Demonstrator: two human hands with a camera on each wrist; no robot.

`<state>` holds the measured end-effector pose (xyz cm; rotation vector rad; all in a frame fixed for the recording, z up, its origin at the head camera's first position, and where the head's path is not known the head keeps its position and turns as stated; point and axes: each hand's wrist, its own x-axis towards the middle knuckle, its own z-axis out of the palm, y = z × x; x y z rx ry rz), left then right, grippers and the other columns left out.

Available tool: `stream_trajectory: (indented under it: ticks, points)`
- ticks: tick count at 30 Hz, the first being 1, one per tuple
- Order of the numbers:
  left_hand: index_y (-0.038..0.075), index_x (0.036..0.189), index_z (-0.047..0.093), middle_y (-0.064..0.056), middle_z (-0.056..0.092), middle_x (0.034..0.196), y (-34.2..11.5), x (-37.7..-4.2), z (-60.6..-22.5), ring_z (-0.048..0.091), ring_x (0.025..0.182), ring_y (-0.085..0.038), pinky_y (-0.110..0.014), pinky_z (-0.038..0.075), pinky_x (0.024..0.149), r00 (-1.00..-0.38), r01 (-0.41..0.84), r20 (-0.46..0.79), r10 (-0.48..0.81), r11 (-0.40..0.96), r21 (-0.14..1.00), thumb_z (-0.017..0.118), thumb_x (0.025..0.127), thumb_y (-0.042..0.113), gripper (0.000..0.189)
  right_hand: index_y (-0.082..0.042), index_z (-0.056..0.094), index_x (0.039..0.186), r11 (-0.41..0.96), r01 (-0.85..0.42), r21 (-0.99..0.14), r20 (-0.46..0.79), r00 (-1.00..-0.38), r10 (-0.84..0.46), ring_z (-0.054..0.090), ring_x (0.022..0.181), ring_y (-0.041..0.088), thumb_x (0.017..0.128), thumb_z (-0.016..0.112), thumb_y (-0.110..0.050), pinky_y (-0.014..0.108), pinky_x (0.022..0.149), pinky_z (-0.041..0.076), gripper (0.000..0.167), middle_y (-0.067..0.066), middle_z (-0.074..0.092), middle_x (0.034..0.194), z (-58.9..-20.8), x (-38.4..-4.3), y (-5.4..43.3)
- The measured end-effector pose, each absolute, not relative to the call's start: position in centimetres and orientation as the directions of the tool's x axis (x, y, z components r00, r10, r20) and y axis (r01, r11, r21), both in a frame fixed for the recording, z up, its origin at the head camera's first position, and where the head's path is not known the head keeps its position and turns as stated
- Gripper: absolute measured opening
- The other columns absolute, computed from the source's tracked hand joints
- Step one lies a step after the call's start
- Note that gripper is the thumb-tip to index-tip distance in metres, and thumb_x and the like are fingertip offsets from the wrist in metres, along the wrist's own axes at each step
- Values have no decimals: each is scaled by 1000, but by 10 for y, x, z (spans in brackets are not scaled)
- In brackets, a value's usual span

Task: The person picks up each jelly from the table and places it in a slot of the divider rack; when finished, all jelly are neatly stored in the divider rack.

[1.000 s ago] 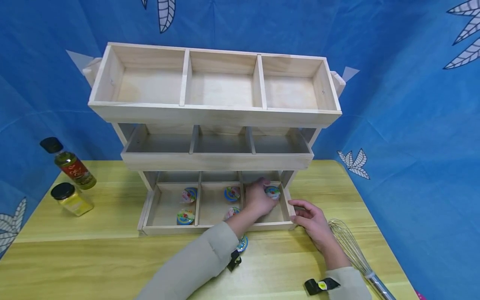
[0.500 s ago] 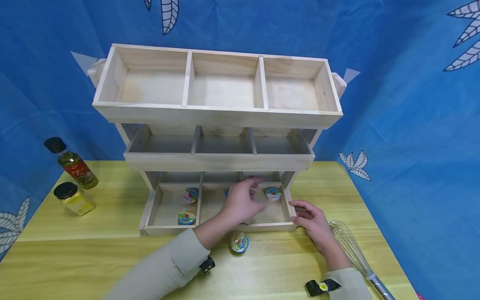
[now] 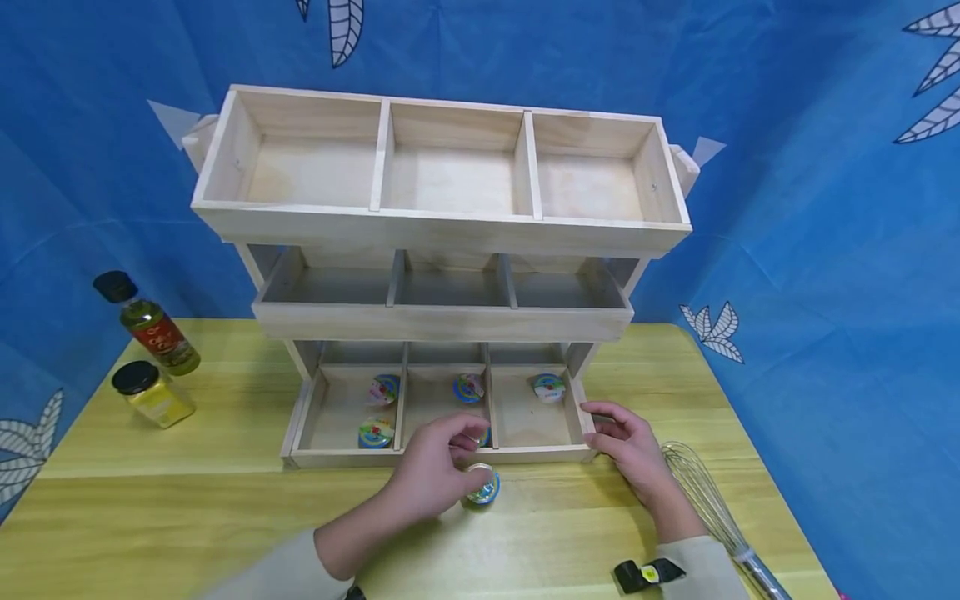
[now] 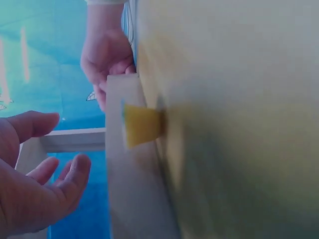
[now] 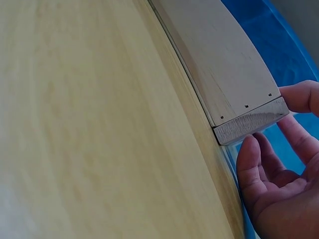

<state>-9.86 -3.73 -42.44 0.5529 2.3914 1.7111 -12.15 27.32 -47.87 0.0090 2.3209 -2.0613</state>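
In front of the three-tier wooden shelf (image 3: 442, 327), a small jelly cup (image 3: 486, 490) with a blue-rimmed lid stands on the table. My left hand (image 3: 435, 467) hovers beside it, fingers spread and holding nothing. From the left wrist, the yellow cup (image 4: 142, 124) shows apart from the fingertips (image 4: 79, 164). My right hand (image 3: 630, 446) grips the bottom tray's right front corner (image 5: 251, 122) between thumb and fingers. More jelly cups lie in that tray: two in the left compartment, one (image 3: 549, 387) in the right. The middle holds a cup (image 3: 468, 387) and another partly hidden by my left hand.
An oil bottle (image 3: 159, 335) and a yellow jar with a black lid (image 3: 153, 395) stand at the table's left. A whisk (image 3: 705, 492) lies right of my right forearm. The upper tiers (image 3: 442, 229) overhang the back of the bottom tray. Blue cloth (image 3: 810, 250) hangs behind.
My left hand has left the cup in the right compartment and moved back and leftward, down to the cup on the table. My right hand has kept its place at the tray corner.
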Motion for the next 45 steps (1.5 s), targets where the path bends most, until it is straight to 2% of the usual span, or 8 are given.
stream_trajectory:
  ticks: [6, 12, 17, 25, 32, 37, 40, 45]
  points:
    - [-7, 118, 64, -15, 65, 107, -47, -80, -440, 64, 94, -31, -29, 56, 84, -933, 235, 131, 336, 293, 927, 83, 73, -5, 49, 10, 60, 125, 121, 27, -992, -30, -999, -23, 60, 93, 21, 82, 71, 9, 26, 76, 55, 45, 16, 59, 118, -478, -123, 274]
    - [-2, 109, 69, -7, 67, 98, -49, -75, -447, 64, 86, -24, -34, 58, 76, -939, 267, 139, 315, 409, 873, 84, 67, -6, 45, 12, 59, 125, 107, 20, -994, -23, -999, -24, 61, 92, 20, 82, 70, 11, 26, 74, 55, 45, 21, 57, 119, -477, -122, 273]
    - [1, 109, 71, -6, 71, 97, -48, -75, -450, 64, 82, -21, -35, 58, 74, -934, 299, 160, 319, 457, 838, 85, 66, -2, 46, 13, 58, 127, 96, 21, -995, -23, -999, -27, 60, 93, 19, 83, 70, 12, 26, 73, 55, 46, 24, 56, 122, -478, -121, 273]
    - [-1, 111, 71, -5, 71, 96, -47, -76, -459, 67, 87, -22, -32, 58, 77, -922, 246, 86, 377, 400, 883, 88, 64, -2, 50, 13, 57, 127, 89, 16, -996, -19, -999, -35, 61, 93, 18, 84, 69, 12, 26, 73, 55, 46, 22, 57, 120, -478, -121, 273]
    - [0, 108, 69, 3, 64, 85, -50, -74, -462, 61, 76, -15, -27, 55, 69, -906, 250, 55, 420, 424, 871, 88, 62, 1, 50, 12, 58, 127, 93, 33, -995, -35, -999, -21, 61, 93, 18, 83, 70, 11, 26, 74, 55, 45, 16, 59, 118, -478, -121, 273]
    - [3, 113, 70, 3, 65, 92, -50, -74, -463, 60, 82, -15, -26, 53, 70, -882, 249, 24, 471, 421, 872, 90, 65, 8, 53, 11, 58, 126, 107, 33, -994, -35, -999, -12, 61, 92, 19, 83, 70, 10, 26, 73, 55, 44, 15, 59, 116, -477, -121, 273]
    - [2, 117, 69, 3, 65, 98, -49, -75, -464, 60, 87, -16, -27, 54, 72, -858, 244, 15, 514, 383, 891, 89, 67, 7, 54, 11, 58, 126, 108, 37, -993, -38, -999, -10, 61, 93, 19, 83, 69, 10, 26, 73, 55, 45, 15, 59, 116, -477, -121, 272]
    - [2, 115, 68, 6, 63, 91, -49, -75, -465, 60, 81, -13, -26, 53, 69, -843, 253, 17, 538, 369, 894, 86, 68, 2, 51, 12, 58, 126, 106, 26, -994, -27, -1000, -10, 60, 93, 18, 82, 69, 12, 25, 73, 54, 45, 18, 58, 119, -477, -121, 271]
